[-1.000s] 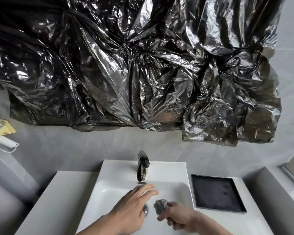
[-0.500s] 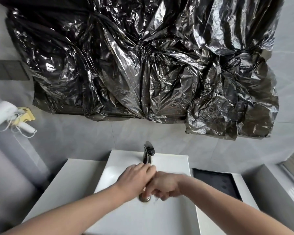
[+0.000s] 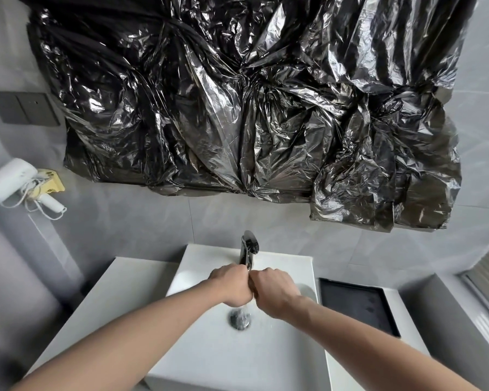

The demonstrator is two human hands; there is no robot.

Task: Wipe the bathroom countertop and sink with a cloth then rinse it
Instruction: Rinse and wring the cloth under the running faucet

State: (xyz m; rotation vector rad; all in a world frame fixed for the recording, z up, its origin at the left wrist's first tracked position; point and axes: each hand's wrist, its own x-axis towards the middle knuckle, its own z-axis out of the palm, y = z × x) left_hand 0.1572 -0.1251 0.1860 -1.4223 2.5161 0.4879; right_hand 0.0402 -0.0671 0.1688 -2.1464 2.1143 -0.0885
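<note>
No readable text, label, brand, number or sign anywhere in view.

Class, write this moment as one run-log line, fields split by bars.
left hand fisted | right hand fisted | fists touching under tap | water falls to drain | cloth hidden | sink white

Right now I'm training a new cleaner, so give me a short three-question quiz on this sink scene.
1. True or false: the two hands, left hand and right hand, meet under the tap.
2. What falls from the hands toward the drain? A) water B) soap bar C) nothing
3. Which side of the sink is the black tray on?

Key: 1 true; 2 A; 3 right.
</note>
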